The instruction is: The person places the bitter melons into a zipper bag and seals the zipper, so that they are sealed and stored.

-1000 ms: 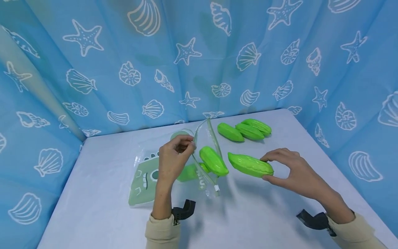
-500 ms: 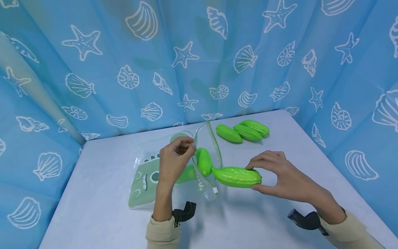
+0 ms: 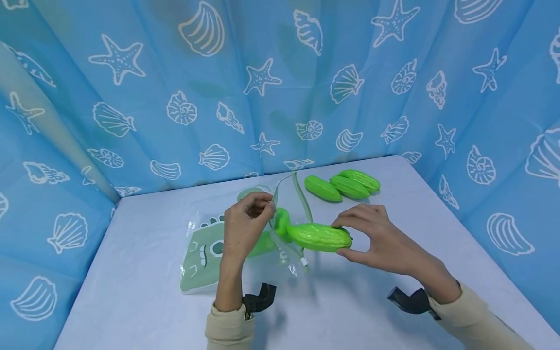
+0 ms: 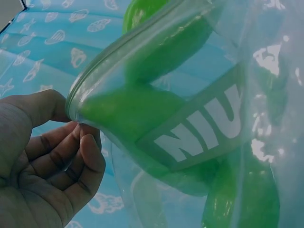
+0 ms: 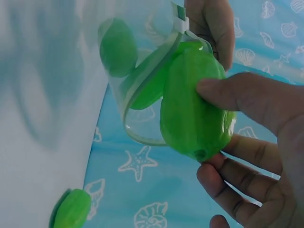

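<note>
My left hand (image 3: pixel 245 223) pinches the zip edge of a clear plastic slider bag (image 3: pixel 192 272) printed with a green monster face. The bag's mouth gapes toward the right, and its white slider (image 3: pixel 304 262) hangs at the lower corner. In my right hand (image 3: pixel 380 238) is a bright green bitter melon (image 3: pixel 319 237), gripped at its blunt end between thumb and fingers. Its pointed end is at the bag's mouth, against another bitter melon (image 3: pixel 282 221) just inside. The left wrist view shows several green shapes behind the bag's film (image 4: pixel 194 128); how deep the held one sits is unclear.
Three more bitter melons (image 3: pixel 345 185) lie together at the back right of the white table (image 3: pixel 131 311). A blue curtain (image 3: pixel 280 87) with shell and starfish prints stands behind the table and along both sides.
My right hand has brought its bitter melon leftward to the bag's mouth. The bitter melon that jutted from the opening now lies further inside. My left hand keeps its pinch on the edge.
</note>
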Demonstrator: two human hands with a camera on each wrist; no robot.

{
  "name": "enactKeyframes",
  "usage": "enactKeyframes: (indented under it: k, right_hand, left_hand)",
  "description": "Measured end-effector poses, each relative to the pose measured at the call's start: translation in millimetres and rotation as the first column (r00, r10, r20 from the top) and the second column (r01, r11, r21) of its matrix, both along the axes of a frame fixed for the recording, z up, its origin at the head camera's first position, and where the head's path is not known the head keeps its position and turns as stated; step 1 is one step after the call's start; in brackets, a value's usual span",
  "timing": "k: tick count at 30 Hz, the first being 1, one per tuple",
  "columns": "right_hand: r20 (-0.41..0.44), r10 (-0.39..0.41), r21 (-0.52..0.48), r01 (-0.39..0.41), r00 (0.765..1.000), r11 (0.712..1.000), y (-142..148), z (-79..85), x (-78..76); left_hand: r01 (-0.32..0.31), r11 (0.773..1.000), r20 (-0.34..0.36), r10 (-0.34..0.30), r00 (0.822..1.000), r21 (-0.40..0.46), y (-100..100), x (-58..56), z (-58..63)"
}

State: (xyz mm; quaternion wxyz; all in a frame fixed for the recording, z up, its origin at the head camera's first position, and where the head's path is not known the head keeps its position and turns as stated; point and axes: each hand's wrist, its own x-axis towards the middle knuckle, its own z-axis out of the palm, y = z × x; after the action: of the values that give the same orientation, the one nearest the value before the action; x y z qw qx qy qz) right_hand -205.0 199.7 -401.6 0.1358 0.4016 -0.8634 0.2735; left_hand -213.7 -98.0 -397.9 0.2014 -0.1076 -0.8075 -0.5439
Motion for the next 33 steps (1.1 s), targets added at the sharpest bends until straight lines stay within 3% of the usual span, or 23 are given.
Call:
enactKeyframes:
  k: [19,33]
  right_hand:
    - [-0.076,-0.067,0.034,0.07,0.995,0.997,-25,2.3,-13.5]
    - [-0.125,-0.049,0.048,0.056,0.991,0.997,-44,4.9,-26.9]
  left_hand:
    - [-0.001,1.0,0.003,0.001,1.0,-0.005,5,-0.9,-3.3]
    - [0.001,1.0,-0.013,-0.001,1.0,-0.003,6,-1.5,-3.9]
